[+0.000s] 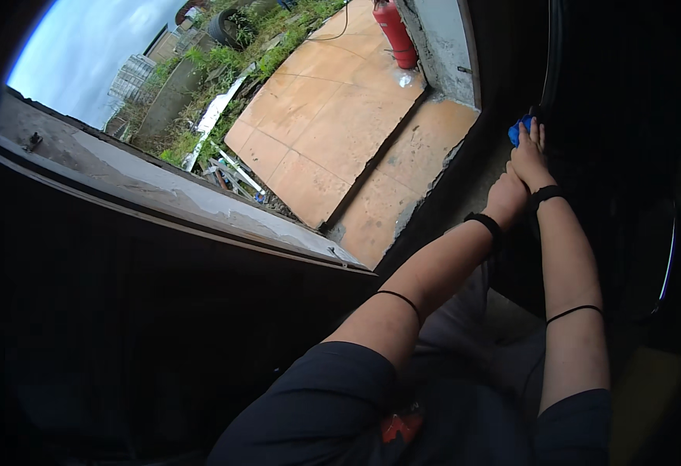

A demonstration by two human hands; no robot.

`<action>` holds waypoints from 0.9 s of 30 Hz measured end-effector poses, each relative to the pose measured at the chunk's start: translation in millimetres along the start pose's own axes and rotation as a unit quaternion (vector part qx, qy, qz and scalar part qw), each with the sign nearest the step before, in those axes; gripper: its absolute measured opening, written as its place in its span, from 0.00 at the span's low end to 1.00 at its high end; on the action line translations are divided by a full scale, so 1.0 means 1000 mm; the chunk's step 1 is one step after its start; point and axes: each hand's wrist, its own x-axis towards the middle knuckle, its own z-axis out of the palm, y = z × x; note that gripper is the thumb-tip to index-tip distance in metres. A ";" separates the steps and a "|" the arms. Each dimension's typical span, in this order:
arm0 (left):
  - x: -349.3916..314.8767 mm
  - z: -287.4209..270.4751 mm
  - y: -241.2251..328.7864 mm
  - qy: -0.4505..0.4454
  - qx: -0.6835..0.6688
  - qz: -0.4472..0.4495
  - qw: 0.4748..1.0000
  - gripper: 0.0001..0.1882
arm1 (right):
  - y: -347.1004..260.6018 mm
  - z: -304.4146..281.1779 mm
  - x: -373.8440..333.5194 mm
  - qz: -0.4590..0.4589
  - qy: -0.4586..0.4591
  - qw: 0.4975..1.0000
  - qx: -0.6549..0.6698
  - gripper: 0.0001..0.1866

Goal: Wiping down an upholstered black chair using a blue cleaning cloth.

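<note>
My right hand (530, 161) reaches forward at the right, its fingers laid over a crumpled blue cloth (517, 131). The cloth is at a very dark surface, whose shape I cannot make out. Just below and to the left, my left hand (505, 198) is closed, close against the right wrist. Its fingertips are turned away, so whatever they may hold is hidden. Black bands circle both wrists and forearms.
A doorway opens onto orange tiles (309, 128) with a raised, broken edge. A red fire extinguisher (395, 35) stands beside a peeling wall post (445, 46). Scrap strips (236, 175), weeds and a tyre (222, 28) lie outside. The right side is mostly dark.
</note>
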 end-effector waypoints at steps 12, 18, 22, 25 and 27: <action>-0.039 -0.002 -0.017 -0.014 0.059 0.054 0.997 0.20 | -0.009 0.003 -0.043 0.012 0.023 0.995 0.099 0.30; -0.009 -0.015 -0.010 -0.092 0.091 0.032 0.991 0.27 | -0.003 0.015 -0.014 -0.026 0.023 0.995 0.090 0.34; 0.027 0.001 0.011 -0.013 0.047 0.020 0.999 0.20 | 0.024 0.005 0.028 -0.045 0.050 0.997 0.029 0.32; 0.051 0.005 0.023 -0.028 -0.006 0.013 1.000 0.21 | 0.038 0.010 0.062 -0.003 0.019 0.999 -0.033 0.33; 0.063 0.005 0.017 0.010 -0.024 0.001 1.000 0.20 | 0.025 0.010 0.075 0.008 0.000 0.999 -0.043 0.33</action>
